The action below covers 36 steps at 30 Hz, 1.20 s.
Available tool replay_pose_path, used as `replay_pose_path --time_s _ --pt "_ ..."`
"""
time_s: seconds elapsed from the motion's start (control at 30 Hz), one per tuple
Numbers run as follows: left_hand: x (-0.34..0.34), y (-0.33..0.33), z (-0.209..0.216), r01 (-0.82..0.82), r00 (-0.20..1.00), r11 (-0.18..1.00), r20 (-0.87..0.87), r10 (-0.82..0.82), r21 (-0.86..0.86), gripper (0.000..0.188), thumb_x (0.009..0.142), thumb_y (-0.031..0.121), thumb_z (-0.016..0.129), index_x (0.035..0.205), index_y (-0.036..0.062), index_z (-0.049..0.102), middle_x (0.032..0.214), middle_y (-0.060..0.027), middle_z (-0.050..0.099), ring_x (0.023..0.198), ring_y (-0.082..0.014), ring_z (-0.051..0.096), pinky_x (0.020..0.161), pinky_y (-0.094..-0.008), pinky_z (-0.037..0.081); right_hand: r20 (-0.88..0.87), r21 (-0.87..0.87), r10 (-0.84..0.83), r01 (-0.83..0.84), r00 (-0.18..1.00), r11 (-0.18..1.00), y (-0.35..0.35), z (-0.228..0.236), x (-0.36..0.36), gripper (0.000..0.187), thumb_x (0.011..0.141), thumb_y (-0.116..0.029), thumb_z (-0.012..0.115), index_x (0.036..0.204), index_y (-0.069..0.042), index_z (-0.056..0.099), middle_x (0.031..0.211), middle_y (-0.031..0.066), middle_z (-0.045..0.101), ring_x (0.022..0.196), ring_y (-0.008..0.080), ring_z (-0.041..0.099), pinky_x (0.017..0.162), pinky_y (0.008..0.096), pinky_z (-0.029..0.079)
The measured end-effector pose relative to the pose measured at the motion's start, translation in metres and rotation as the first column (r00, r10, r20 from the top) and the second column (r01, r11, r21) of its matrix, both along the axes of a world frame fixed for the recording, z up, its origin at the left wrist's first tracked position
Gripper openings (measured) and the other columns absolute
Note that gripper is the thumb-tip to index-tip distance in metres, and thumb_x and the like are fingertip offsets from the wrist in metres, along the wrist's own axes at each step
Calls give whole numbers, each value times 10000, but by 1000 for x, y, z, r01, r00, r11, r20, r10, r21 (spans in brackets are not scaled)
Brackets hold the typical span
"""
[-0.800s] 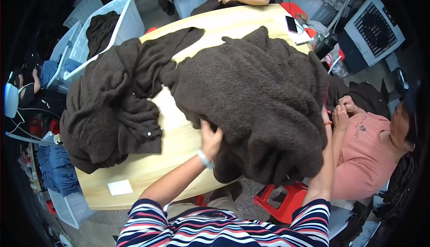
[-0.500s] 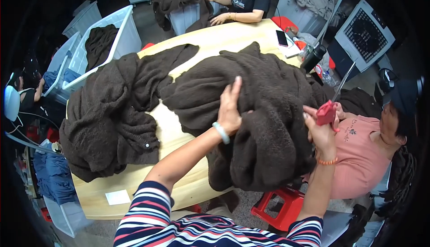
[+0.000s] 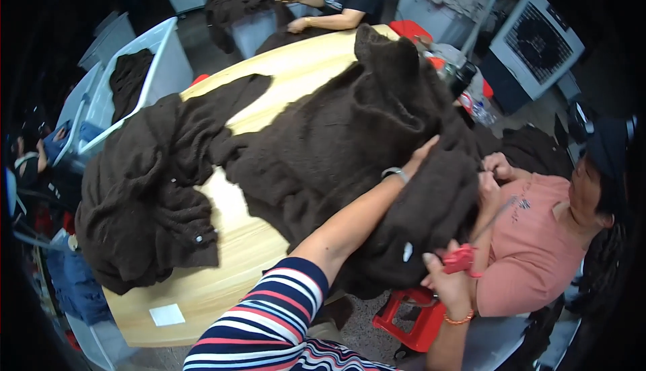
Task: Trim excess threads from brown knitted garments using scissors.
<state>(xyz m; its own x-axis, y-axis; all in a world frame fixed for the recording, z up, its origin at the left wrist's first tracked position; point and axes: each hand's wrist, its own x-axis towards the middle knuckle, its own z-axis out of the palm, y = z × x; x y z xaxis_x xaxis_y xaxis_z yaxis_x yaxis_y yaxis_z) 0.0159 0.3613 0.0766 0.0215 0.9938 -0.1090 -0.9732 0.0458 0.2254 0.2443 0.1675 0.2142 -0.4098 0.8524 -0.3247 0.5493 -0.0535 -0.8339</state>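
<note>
A large dark-brown fleecy garment (image 3: 316, 129) is heaped across the right half of the table, part of it standing up at the far side. My left hand (image 3: 424, 152) reaches onto it, its fingers partly lost in the folds, so their grip is unclear. Close to the garment's near right edge, my right hand (image 3: 449, 282) is closed around red-handled scissors (image 3: 461, 258); their metal blades point up toward a co-worker in pink. A small white label (image 3: 408, 251) shows on the brown cloth beside that hand. Another brown garment (image 3: 148, 196) lies bunched at the table's left.
The wooden table (image 3: 249, 256) carries a white paper slip (image 3: 167, 314) near its front edge. A red stool (image 3: 410, 324) stands below right. At the right, the co-worker (image 3: 531, 236) sits close by. White bins (image 3: 165, 61) stand at left; another person (image 3: 356, 1) works across the table.
My left hand has moved right across the garment, and part of the cloth has risen at the far side. My right hand has come down and nearer with the scissors. The view has shifted slightly.
</note>
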Motion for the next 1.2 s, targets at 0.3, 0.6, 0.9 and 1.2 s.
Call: replay_pose_path --time_s 0.3,0.6,0.9,1.2 --pt "34 -43 17 -232 -425 819 -812 400 525 539 832 259 667 1309 50 528 1337 -236 484 1223 -439 442 1053 -447 368 139 140 133 -152 981 978 -15 -27 62 454 886 -218 696 1234 14 519 837 66 659 637 132 632 556 277 511" --pt "-34 -120 68 -69 -824 841 -506 255 537 645 774 360 716 1341 129 511 1450 -165 408 1315 -391 375 1033 -579 320 490 45 634 -744 598 667 -75 -101 105 319 835 -324 687 721 -29 642 686 128 656 646 286 647 608 380 507" --pt "-83 -329 87 -158 -744 776 -590 313 611 616 726 304 778 1266 97 566 1351 -163 497 1286 -366 427 1061 -523 298 992 -53 -128 -970 -23 -239 -210 -299 182 257 810 -335 641 803 -85 584 794 91 609 829 257 619 707 370 483" --pt "-285 -749 46 -818 -574 547 -174 -800 180 908 657 286 837 1438 219 380 1482 -163 308 1316 -451 336 1020 -620 334 730 -317 656 -754 194 575 -243 -158 -15 483 833 -480 620 861 -4 701 854 291 661 834 427 672 729 511 544"
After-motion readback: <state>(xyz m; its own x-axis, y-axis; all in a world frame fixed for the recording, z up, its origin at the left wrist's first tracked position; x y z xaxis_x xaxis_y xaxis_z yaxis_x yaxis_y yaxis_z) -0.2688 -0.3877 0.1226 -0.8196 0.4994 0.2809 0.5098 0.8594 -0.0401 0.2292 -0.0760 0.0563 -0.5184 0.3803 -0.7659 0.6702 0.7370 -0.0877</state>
